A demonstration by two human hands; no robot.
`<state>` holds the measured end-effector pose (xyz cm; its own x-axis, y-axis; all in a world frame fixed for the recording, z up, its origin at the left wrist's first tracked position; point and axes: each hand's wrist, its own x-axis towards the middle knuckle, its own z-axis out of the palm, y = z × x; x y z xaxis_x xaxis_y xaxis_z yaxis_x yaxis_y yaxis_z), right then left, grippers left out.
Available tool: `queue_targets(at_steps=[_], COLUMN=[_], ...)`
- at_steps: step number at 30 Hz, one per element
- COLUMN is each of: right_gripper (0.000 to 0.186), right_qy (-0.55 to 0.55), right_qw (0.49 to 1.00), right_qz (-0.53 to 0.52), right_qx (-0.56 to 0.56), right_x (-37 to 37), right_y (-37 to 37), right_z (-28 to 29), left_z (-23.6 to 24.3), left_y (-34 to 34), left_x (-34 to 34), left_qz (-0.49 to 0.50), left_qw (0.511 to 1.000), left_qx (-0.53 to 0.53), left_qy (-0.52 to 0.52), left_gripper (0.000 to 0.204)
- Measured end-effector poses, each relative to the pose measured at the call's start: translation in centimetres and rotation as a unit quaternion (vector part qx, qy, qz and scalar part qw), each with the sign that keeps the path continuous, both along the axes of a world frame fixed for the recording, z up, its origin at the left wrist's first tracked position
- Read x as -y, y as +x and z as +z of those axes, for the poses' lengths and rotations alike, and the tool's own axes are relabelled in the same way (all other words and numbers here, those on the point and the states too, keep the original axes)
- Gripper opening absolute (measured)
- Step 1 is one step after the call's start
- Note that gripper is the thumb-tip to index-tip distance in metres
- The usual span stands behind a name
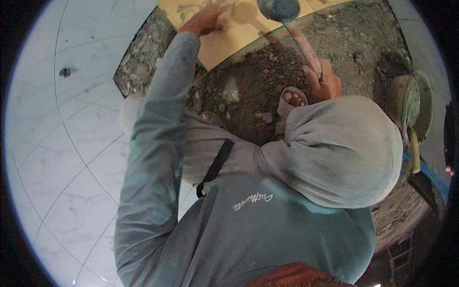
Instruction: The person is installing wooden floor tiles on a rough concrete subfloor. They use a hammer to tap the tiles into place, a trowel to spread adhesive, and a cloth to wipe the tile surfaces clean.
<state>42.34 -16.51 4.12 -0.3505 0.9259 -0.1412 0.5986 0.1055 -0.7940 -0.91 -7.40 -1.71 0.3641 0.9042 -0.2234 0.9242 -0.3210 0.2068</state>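
A rubber mallet (279,8) with a round dark grey head is raised over the bare ground at the top of the head view. My right hand (329,82) is closed round the lower end of its handle. At the upper left, my left hand (205,20) reaches over a yellowish tile (217,51), its fingers stretched out and slightly blurred; they appear to rest on the surface. The tile lies on the rough earth, and its far part runs out of view. A shadow of the mallet falls across it.
Laid white tiles (86,143) cover the left side, with a small dark lump (65,72) on them. Loose soil and rubble (239,103) fill the ground around my feet. At the right stands a bucket (423,107), with a yellow handle (414,150) beside it.
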Motion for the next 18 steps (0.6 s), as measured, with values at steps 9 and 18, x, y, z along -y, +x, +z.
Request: queue_targets(at_steps=[9, 18], right_gripper=[0.032, 0.032], right_qy=[0.074, 0.082], right_qw=[0.985, 0.968], right_qz=[0.133, 0.180], right_qx=[0.076, 0.153], right_x=[-1.5, -1.2], right_y=[-4.7, -5.9], right_z=[-2.2, -2.1], left_z=[3.1, 0.3], left_y=[-0.5, -2.3], left_x=[1.0, 0.7], left_qz=[0.000, -0.010], left_qw=[0.990, 0.997], left_qx=[-0.127, -0.057], left_qy=[-0.065, 0.045], left_gripper=[0.086, 0.064])
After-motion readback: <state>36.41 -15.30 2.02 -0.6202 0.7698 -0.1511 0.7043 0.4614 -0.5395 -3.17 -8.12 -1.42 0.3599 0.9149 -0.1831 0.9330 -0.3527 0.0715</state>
